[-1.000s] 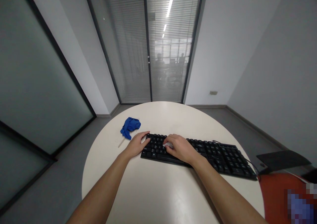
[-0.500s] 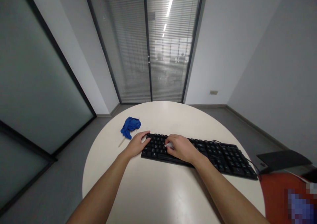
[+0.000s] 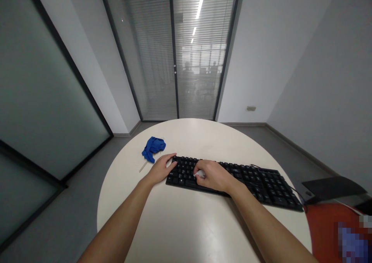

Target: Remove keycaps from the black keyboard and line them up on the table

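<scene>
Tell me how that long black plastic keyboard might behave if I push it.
The keyboard looks stiff, being one straight slab. It seems unlikely to roll or tip, lying flat on the round cream table. Its thin black cable, beside the right end, could drag.

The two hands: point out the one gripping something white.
The right hand: a small white piece shows in its grip, over the black keyboard. The left hand, at the keyboard's left end, shows no such piece.

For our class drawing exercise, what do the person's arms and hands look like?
The left hand and right hand are bare, with no gloves or visible rings. Both forearms taper and are bare: no sleeves, watch or markings show.
</scene>
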